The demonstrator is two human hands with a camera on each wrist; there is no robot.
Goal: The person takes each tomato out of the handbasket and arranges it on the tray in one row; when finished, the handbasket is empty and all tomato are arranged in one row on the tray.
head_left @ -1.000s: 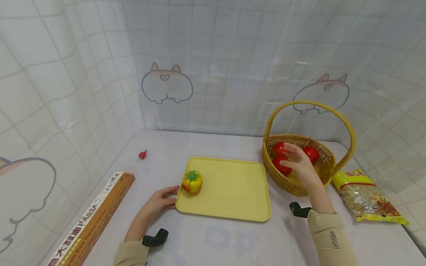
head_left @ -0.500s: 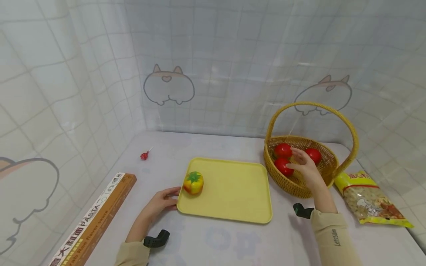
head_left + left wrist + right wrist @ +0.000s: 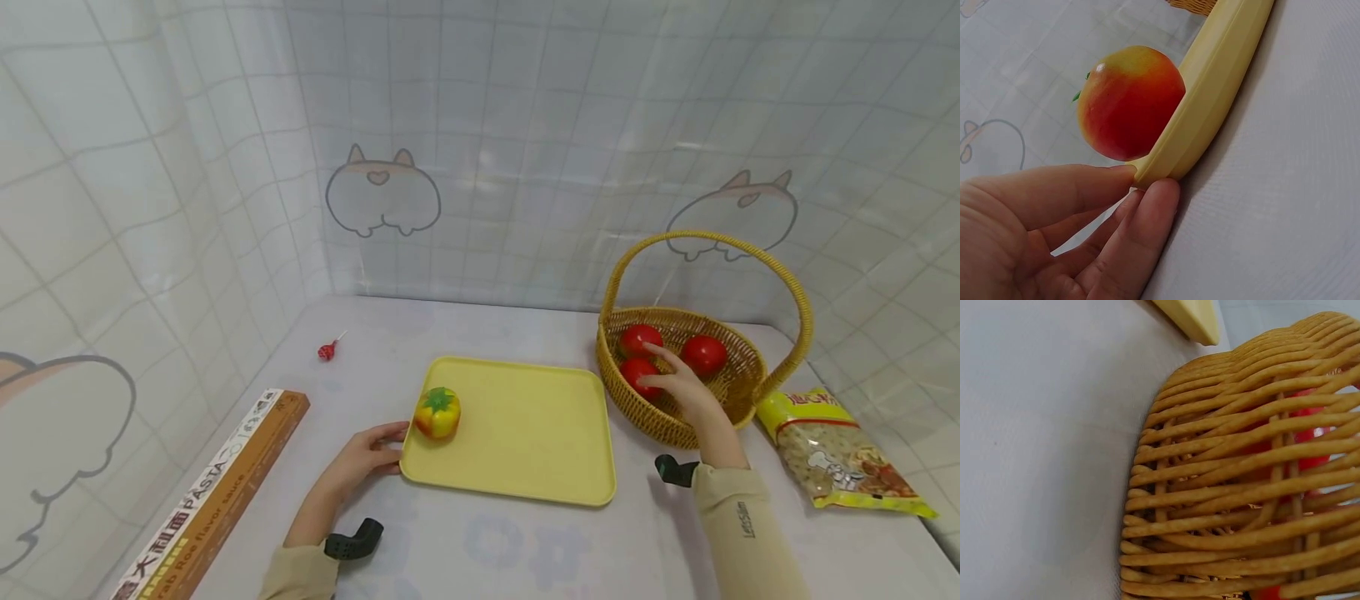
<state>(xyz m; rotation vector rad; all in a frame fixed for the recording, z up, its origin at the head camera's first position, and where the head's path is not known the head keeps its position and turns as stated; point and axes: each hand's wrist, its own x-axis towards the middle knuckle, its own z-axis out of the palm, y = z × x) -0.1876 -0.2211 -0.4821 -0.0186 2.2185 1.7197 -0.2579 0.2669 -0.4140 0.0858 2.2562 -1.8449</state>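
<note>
My left hand (image 3: 365,457) pinches the left edge of a yellow tray (image 3: 525,433); the left wrist view shows its fingertips on both sides of the rim. Close to that edge, a round yellow-and-red fruit (image 3: 437,413) with a green leafy top sits in the tray. My right hand (image 3: 686,387) is over the wicker basket (image 3: 652,421), thumb and fingers spread about the nearer red round fruit (image 3: 637,377). Contact with it cannot be told. Two more red fruits, one behind (image 3: 640,337) and one to the right (image 3: 704,356), lie in the basket. The right wrist view shows mostly basket weave.
The basket's tall arched handle (image 3: 798,308) rises over the right arm. A bag of dry pasta (image 3: 840,454) lies right of the basket. On the left are a long pasta box (image 3: 225,492) and a small red lollipop (image 3: 327,351). A tiled-pattern curtain encloses the table.
My right hand has moved left and lower toward the nearer red fruit, its thumb and fingers now overlapping it. The left hand stays at the tray's edge. The view has shifted slightly.
</note>
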